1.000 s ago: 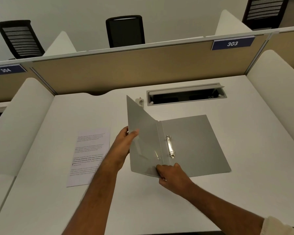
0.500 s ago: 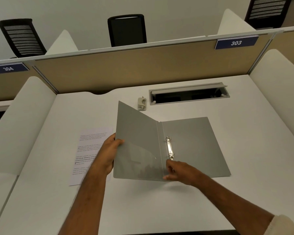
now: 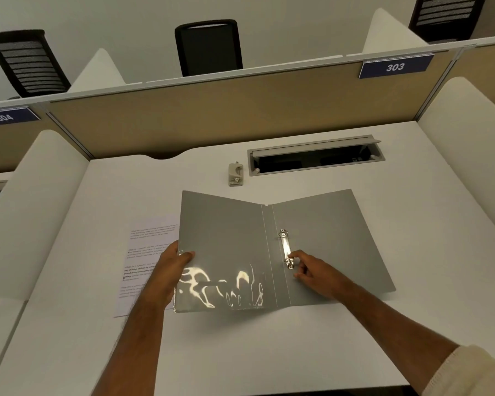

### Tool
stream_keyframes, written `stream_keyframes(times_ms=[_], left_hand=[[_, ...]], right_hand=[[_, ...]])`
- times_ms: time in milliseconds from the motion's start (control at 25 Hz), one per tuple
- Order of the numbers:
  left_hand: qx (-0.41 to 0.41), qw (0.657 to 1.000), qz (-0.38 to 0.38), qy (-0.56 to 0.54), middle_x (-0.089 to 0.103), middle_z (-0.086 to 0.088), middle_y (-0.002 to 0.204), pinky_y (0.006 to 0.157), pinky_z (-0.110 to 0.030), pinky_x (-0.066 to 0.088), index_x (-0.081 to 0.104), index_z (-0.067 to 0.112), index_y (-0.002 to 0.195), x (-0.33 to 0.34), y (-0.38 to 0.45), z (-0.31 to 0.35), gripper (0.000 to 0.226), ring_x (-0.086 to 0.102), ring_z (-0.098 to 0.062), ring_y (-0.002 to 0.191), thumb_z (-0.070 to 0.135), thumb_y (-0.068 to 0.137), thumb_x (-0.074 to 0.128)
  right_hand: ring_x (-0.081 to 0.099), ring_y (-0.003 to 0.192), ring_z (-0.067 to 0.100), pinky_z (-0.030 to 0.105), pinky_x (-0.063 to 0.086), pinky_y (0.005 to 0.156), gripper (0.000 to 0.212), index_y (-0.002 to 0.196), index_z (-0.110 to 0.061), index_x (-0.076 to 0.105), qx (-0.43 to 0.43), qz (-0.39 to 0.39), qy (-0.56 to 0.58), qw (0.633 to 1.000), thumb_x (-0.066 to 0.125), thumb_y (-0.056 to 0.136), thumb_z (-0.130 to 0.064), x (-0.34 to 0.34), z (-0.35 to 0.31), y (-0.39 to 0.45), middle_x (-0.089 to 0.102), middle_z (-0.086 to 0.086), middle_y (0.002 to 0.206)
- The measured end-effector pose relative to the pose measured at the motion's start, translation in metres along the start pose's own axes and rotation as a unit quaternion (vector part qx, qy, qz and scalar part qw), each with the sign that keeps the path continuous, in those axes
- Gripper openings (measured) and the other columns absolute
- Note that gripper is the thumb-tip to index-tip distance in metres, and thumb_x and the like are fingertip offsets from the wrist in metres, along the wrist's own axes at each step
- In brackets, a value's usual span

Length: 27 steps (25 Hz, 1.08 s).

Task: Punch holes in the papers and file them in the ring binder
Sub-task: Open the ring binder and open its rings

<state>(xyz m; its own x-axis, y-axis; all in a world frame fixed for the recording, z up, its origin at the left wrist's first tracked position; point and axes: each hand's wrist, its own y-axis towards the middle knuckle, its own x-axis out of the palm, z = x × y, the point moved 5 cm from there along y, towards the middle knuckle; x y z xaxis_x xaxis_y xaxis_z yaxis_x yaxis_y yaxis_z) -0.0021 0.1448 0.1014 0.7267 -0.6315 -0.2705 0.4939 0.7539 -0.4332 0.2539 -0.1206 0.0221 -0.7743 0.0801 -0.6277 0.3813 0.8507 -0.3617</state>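
A: Head view, quick pass. Grey ring binder [image 3: 320, 238] lies open on the white desk [image 3: 240, 352], about centre, back cover flat toward 3 o'clock, front cover toward 9 o'clock and lifted a bit off the desk

B: Hands?

A: Left hand [image 3: 170, 264] grips the outer edge of the front cover, thumb on the inside face, fingers curled behind it. Right hand [image 3: 312, 270] is on the back cover, index finger stretched out and touching the lower end of the metal ring mechanism [image 3: 285, 248]; other fingers loosely bent, nothing pinched that I can see

B: Rings open or closed?

A: Can't tell, too small. Mechanism sits just at 3 o'clock of the spine fold

B: Papers?

A: Printed sheet [image 3: 146, 252] flat on the desk at 9 o'clock of the binder, its right edge tucked under the raised cover and the left wrist. One sheet or a stack, can't tell

B: Punch?

A: Small beige hole punch [image 3: 235, 174] at 12 o'clock of the binder, well apart from both hands, just at 9 o'clock of the open cable tray [image 3: 315, 159] sunk in the desk

B: Rest?

A: Tan partition [image 3: 212, 110] at 12 o'clock with number plates 303 [image 3: 395, 67] and 304 [image 3: 5, 117], black chairs [image 3: 209, 47] behind it, cream sleeve [image 3: 469, 372] on the right forearm at 5 o'clock
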Motion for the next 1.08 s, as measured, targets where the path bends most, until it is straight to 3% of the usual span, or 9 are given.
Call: stream_keyframes(times_ms=[120, 400, 520, 600, 680, 840, 1080], left_hand=[[-0.014, 1.000, 0.016, -0.004, 0.076, -0.004, 0.112, 0.088, -0.043, 0.059, 0.067, 0.021, 0.126, 0.001, 0.007, -0.018, 0.030, 0.073, -0.029, 0.104, 0.011, 0.098, 0.060], [-0.005, 0.997, 0.057, 0.053, 0.069, 0.002, 0.117, 0.084, -0.041, 0.059, 0.061, 0.029, 0.125, 0.017, 0.016, -0.039, 0.031, 0.069, -0.023, 0.104, 0.021, 0.096, 0.064], [0.014, 0.989, 0.098, 0.110, 0.064, 0.001, 0.121, 0.091, -0.044, 0.056, 0.055, 0.025, 0.133, 0.023, 0.019, -0.044, 0.048, 0.064, -0.025, 0.108, 0.024, 0.090, 0.076], [0.012, 0.966, 0.156, 0.206, 0.058, -0.005, 0.131, 0.101, -0.052, 0.051, 0.049, 0.022, 0.141, 0.021, 0.024, -0.047, 0.071, 0.057, -0.030, 0.118, 0.028, 0.080, 0.086], [0.058, 0.928, 0.190, 0.315, 0.057, -0.009, 0.127, 0.099, -0.054, 0.045, 0.055, 0.018, 0.134, 0.027, 0.028, -0.040, 0.068, 0.054, -0.034, 0.116, 0.022, 0.075, 0.088], [0.197, 0.914, 0.111, 0.338, 0.061, 0.005, 0.097, 0.084, -0.045, 0.048, 0.063, 0.026, 0.097, 0.077, 0.033, -0.020, 0.033, 0.058, -0.026, 0.093, 0.006, 0.077, 0.081], [0.227, 0.930, -0.001, 0.290, 0.056, 0.013, 0.084, 0.081, -0.045, 0.051, 0.062, 0.027, 0.091, 0.167, 0.052, -0.005, 0.021, 0.055, -0.013, 0.080, 0.015, 0.081, 0.075]], right_hand=[[0.052, 0.068, 0.004, 0.026, 0.047, 0.069, 0.035, 0.128, -0.033, 0.050, 0.001, -0.004, 0.014, 1.000, 0.057, 0.097, -0.020, -0.006, 0.004, 0.000, 0.063, -0.001, 0.085], [0.053, 0.068, 0.005, 0.024, 0.046, 0.066, 0.027, 0.119, -0.034, 0.052, 0.023, -0.002, 0.029, 0.999, 0.059, 0.097, -0.020, -0.017, 0.020, -0.003, 0.065, 0.004, 0.087], [0.052, 0.067, 0.006, 0.024, 0.045, 0.066, 0.030, 0.116, -0.035, 0.052, 0.028, -0.011, 0.042, 0.999, 0.058, 0.096, -0.015, -0.020, 0.024, -0.002, 0.064, 0.006, 0.086], [0.051, 0.068, 0.008, 0.024, 0.044, 0.065, 0.036, 0.117, -0.038, 0.051, 0.028, -0.025, 0.048, 0.998, 0.054, 0.094, -0.011, -0.020, 0.026, 0.000, 0.062, 0.007, 0.086], [0.051, 0.071, 0.010, 0.026, 0.044, 0.066, 0.041, 0.118, -0.043, 0.050, 0.032, -0.038, 0.057, 0.997, 0.052, 0.092, -0.011, -0.020, 0.030, 0.001, 0.061, 0.008, 0.090], [0.049, 0.074, 0.009, 0.026, 0.044, 0.070, 0.044, 0.120, -0.036, 0.050, 0.038, -0.072, 0.073, 0.994, 0.054, 0.089, -0.005, -0.020, 0.030, 0.006, 0.054, 0.001, 0.087], [0.046, 0.075, 0.012, 0.027, 0.042, 0.070, 0.038, 0.116, -0.029, 0.050, 0.056, -0.109, 0.086, 0.989, 0.056, 0.087, -0.006, -0.019, 0.032, 0.014, 0.051, 0.000, 0.087]])
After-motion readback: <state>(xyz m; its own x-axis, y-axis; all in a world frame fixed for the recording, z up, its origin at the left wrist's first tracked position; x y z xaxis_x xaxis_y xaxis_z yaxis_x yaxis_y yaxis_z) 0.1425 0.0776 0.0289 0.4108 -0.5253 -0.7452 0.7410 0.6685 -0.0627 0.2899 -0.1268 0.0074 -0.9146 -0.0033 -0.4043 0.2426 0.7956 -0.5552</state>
